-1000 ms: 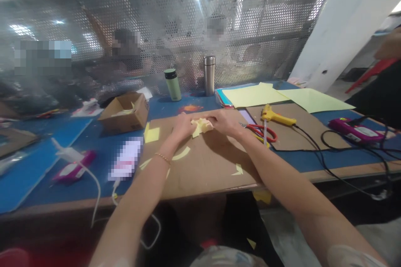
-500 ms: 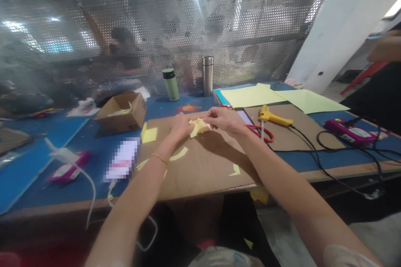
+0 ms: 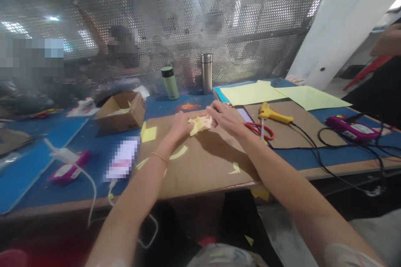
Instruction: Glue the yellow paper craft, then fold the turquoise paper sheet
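Between my hands is a small folded yellow paper piece [image 3: 199,125], star-like or petal-like in outline, held just over a brown cardboard sheet [image 3: 200,167]. My left hand [image 3: 181,126] is closed on its left edge. My right hand [image 3: 223,116] has its fingers bent and pinched at the paper's right side. The fingertips partly cover the paper, so its exact folds are hard to make out. Yellow paper scraps [image 3: 179,153] lie on the cardboard near my left forearm, and a small offcut [image 3: 235,167] lies towards its right corner. Yellow squares [image 3: 149,133] rest at the left edge.
Right of my hands lie red-handled scissors [image 3: 265,134] and a yellow hot glue gun [image 3: 275,116] with a black cord. Behind are yellow paper sheets [image 3: 250,93], a green bottle [image 3: 170,83] and a steel flask [image 3: 206,74]. A cardboard box [image 3: 120,110] and blurred phone [image 3: 123,159] are left.
My right hand has turned slightly and its fingers have curled in at the paper's right side. My left hand stays almost in place.
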The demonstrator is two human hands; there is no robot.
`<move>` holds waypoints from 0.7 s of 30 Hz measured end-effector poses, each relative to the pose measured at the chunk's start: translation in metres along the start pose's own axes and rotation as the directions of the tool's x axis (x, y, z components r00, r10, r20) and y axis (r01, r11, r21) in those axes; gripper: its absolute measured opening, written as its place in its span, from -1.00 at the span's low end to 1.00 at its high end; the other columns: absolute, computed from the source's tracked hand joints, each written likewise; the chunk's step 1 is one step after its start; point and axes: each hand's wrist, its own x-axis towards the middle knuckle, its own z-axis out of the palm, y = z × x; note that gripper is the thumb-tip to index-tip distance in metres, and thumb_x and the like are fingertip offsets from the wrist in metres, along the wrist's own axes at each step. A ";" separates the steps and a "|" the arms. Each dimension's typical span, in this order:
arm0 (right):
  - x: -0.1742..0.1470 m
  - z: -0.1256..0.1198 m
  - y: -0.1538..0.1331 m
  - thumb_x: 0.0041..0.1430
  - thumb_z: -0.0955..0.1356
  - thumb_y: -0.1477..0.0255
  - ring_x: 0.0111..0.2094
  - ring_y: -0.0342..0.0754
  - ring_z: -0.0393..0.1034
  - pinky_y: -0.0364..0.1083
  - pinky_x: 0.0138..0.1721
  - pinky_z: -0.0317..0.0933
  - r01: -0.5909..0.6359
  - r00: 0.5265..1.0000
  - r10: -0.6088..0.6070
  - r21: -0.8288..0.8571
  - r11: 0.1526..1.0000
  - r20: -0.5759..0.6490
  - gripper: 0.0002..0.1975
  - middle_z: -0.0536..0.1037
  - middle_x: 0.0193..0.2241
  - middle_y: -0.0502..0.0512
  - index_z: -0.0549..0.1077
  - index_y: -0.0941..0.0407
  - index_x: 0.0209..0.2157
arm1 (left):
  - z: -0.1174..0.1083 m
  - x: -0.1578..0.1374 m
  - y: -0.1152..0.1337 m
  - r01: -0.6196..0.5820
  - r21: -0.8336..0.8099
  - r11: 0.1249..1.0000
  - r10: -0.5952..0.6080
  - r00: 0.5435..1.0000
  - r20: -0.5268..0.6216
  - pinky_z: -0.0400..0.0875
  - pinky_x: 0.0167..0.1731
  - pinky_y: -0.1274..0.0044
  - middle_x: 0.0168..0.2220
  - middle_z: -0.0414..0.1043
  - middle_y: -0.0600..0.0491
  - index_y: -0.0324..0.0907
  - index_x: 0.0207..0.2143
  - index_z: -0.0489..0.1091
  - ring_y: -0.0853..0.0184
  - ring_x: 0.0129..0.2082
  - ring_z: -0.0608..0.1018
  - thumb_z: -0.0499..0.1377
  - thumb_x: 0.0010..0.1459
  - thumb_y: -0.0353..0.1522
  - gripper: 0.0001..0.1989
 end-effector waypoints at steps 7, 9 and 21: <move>0.001 0.001 0.005 0.42 0.21 0.17 -0.53 -0.11 0.14 -0.06 -0.41 0.09 0.020 0.997 -0.016 0.049 0.999 -0.073 -0.54 0.16 -0.62 -0.09 0.03 0.01 -0.54 | -0.001 0.000 0.000 -0.029 0.016 0.999 0.029 1.000 -0.001 0.37 -0.16 0.46 -0.31 0.45 -0.11 -0.15 -0.17 0.65 0.15 -0.21 0.50 0.17 0.20 -0.37 -0.74; 0.003 0.000 0.005 0.41 0.22 0.14 -0.50 -0.11 0.10 -0.05 -0.41 0.06 0.018 0.995 -0.015 0.026 0.999 -0.097 -0.50 0.13 -0.62 -0.07 -0.01 0.01 -0.56 | -0.002 0.000 0.001 -0.021 0.026 0.999 0.021 1.000 0.001 0.37 -0.13 0.44 -0.28 0.46 -0.12 -0.15 -0.16 0.64 0.13 -0.19 0.50 0.17 0.19 -0.39 -0.74; -0.002 0.000 -0.002 0.38 0.21 0.29 -0.43 -0.09 0.15 -0.07 -0.30 0.09 0.159 0.986 -0.166 -0.204 0.966 -0.016 -0.62 0.20 -0.55 -0.04 0.05 0.02 -0.52 | -0.004 -0.002 0.007 0.040 0.070 0.997 -0.041 0.999 0.010 0.39 -0.12 0.39 -0.14 0.48 -0.21 -0.24 -0.22 0.60 0.10 -0.10 0.53 0.15 0.17 -0.41 -0.78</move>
